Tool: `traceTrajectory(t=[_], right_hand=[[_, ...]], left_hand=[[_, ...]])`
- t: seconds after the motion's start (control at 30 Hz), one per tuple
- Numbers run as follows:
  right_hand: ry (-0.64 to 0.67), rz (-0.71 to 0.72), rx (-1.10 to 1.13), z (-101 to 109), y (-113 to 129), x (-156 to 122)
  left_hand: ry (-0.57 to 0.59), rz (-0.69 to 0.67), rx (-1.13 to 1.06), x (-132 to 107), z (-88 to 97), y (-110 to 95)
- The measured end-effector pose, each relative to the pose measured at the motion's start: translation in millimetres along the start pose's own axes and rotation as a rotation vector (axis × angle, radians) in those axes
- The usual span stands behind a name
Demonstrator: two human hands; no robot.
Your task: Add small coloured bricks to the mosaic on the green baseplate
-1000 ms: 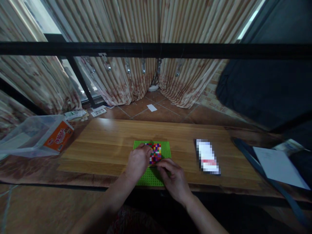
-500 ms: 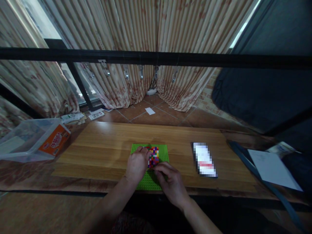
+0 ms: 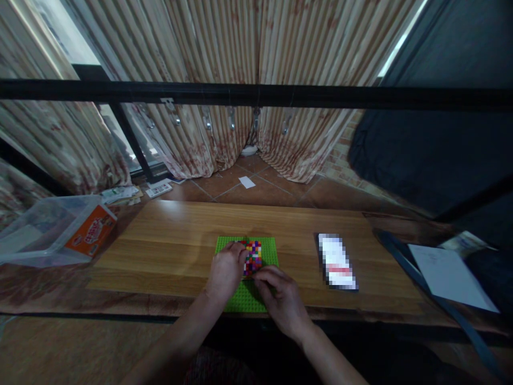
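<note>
A green studded baseplate [image 3: 269, 251] lies flat on the wooden board [image 3: 172, 240] in front of me. A patch of small multicoloured bricks [image 3: 253, 256] covers its middle. My left hand [image 3: 226, 270] rests on the plate's left part, fingers curled against the left side of the brick patch. My right hand [image 3: 278, 299] sits at the patch's near edge, fingertips pinched together on the bricks there. What the fingers hold is hidden.
A phone-sized white object [image 3: 336, 262] lies on the board to the right. A clear plastic box with an orange label [image 3: 60, 230] stands at the left. Papers [image 3: 449, 278] lie at the far right. A black bar [image 3: 256, 96] crosses above, curtains behind.
The view shifted slightly, so the board sits a little lower and more to the left than a second ago. Both hands stay on the brick patch with almost no movement.
</note>
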State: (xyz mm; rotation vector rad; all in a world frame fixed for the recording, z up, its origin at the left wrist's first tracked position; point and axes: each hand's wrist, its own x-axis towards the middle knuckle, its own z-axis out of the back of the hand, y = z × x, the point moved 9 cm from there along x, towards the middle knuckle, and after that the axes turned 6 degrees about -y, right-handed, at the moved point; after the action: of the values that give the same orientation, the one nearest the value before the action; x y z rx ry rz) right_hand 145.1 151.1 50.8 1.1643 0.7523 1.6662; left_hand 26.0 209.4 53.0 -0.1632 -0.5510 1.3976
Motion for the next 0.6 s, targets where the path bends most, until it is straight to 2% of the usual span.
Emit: traceTrajectory(t=[0.33,0.6], right_hand=[[0.001,0.012,-0.011,-0.2,0.0,-0.3],[-0.001,0.02,-0.012,0.5,2.3,0.5]], left_hand=[[-0.119,-0.02,-0.218,-6.3,9.0,5.3],[-0.087,-0.069,-0.212,-9.0,3.6,0.4]])
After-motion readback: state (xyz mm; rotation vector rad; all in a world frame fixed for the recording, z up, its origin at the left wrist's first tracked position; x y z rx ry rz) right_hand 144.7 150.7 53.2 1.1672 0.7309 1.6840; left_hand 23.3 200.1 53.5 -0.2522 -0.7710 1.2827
